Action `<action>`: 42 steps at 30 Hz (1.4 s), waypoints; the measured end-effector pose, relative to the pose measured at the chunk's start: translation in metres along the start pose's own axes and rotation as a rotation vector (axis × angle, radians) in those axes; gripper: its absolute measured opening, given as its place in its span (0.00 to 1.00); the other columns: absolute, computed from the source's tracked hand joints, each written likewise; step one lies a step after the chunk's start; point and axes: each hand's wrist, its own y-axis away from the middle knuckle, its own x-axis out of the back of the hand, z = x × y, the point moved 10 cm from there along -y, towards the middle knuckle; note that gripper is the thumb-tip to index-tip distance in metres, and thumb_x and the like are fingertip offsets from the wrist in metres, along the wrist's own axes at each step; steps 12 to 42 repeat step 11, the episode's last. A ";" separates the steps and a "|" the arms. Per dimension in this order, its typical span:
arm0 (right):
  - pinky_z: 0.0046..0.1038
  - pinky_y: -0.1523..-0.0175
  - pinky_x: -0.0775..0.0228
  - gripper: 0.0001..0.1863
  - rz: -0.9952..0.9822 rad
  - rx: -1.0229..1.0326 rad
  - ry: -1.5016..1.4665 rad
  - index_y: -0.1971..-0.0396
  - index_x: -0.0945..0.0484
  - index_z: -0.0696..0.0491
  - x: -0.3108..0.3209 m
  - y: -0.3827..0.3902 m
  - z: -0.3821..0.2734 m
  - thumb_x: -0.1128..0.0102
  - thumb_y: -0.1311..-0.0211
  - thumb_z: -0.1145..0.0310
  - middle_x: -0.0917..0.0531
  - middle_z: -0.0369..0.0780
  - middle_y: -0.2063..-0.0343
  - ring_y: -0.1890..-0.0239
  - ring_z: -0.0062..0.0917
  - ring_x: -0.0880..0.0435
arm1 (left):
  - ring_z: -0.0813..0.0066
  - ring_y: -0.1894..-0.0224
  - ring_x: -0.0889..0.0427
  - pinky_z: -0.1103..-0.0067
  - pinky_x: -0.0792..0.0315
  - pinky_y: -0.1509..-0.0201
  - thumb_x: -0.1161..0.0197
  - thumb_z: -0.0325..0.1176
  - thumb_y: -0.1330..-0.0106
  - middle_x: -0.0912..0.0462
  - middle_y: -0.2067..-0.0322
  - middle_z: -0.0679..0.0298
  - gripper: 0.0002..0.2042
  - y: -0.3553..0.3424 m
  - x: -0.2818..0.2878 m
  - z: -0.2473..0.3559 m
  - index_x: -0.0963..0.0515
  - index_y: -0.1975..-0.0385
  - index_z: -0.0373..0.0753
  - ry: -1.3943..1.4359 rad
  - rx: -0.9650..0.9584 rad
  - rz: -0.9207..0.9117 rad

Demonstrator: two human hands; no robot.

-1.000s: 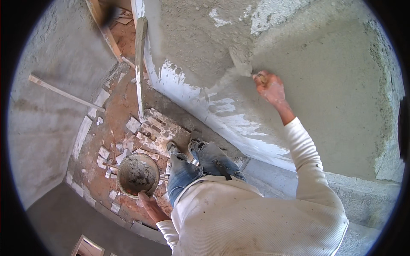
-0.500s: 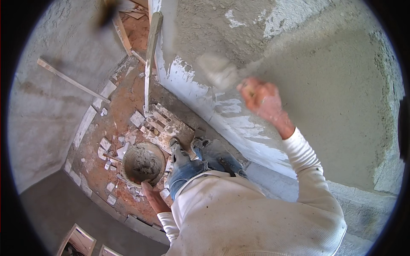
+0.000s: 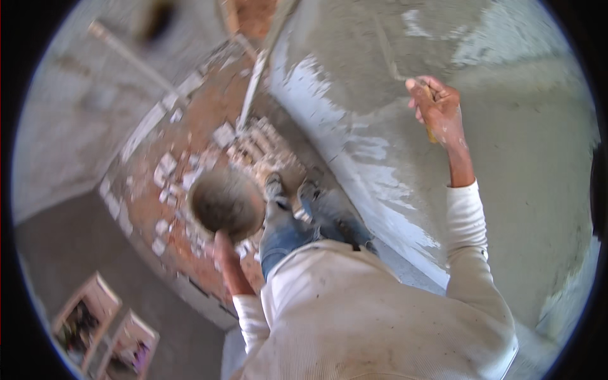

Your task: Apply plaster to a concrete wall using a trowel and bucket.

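Note:
My right hand (image 3: 437, 111) is closed round the wooden handle of a trowel (image 3: 387, 54). The trowel's thin blade appears nearly edge-on, reaching up from my fist over the grey plastered wall (image 3: 519, 158). I cannot tell whether it touches the plaster. On the left, my left hand (image 3: 227, 256) grips the near rim of a round bucket (image 3: 196, 220) beside my leg. Grey mortar shows inside the bucket, blurred by motion. The fingers under that rim are partly hidden.
Broken bricks and rubble (image 3: 166, 168) lie over the reddish dirt floor by my feet. A wooden post (image 3: 253, 88) leans near the wall corner, and a slat (image 3: 130, 54) rests against the left wall. Two framed openings (image 3: 88, 310) are at the lower left.
My right hand has moved up and to the right with the trowel, whose blade has turned from broadside to nearly edge-on. My left hand still holds the bucket; the whole view has swung.

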 end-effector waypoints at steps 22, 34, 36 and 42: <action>0.40 0.58 0.19 0.19 -0.370 0.786 0.991 0.52 0.16 0.51 -0.294 0.124 0.018 0.34 0.46 0.67 0.14 0.42 0.70 0.68 0.39 0.12 | 0.65 0.50 0.16 0.74 0.27 0.40 0.50 0.17 0.46 0.13 0.54 0.50 0.29 0.089 -0.149 0.105 0.22 0.40 0.35 -0.342 -0.339 -0.457; 0.40 0.58 0.19 0.19 -0.370 0.786 0.991 0.52 0.16 0.51 -0.294 0.124 0.018 0.34 0.46 0.67 0.14 0.42 0.70 0.68 0.39 0.12 | 0.65 0.50 0.16 0.74 0.27 0.40 0.50 0.17 0.46 0.13 0.54 0.50 0.29 0.089 -0.149 0.105 0.22 0.40 0.35 -0.342 -0.339 -0.457; 0.40 0.58 0.19 0.19 -0.370 0.786 0.991 0.52 0.16 0.51 -0.294 0.124 0.018 0.34 0.46 0.67 0.14 0.42 0.70 0.68 0.39 0.12 | 0.65 0.50 0.16 0.74 0.27 0.40 0.50 0.17 0.46 0.13 0.54 0.50 0.29 0.089 -0.149 0.105 0.22 0.40 0.35 -0.342 -0.339 -0.457; 0.40 0.58 0.19 0.19 -0.370 0.786 0.991 0.52 0.16 0.51 -0.294 0.124 0.018 0.34 0.46 0.67 0.14 0.42 0.70 0.68 0.39 0.12 | 0.65 0.50 0.16 0.74 0.27 0.40 0.50 0.17 0.46 0.13 0.54 0.50 0.29 0.089 -0.149 0.105 0.22 0.40 0.35 -0.342 -0.339 -0.457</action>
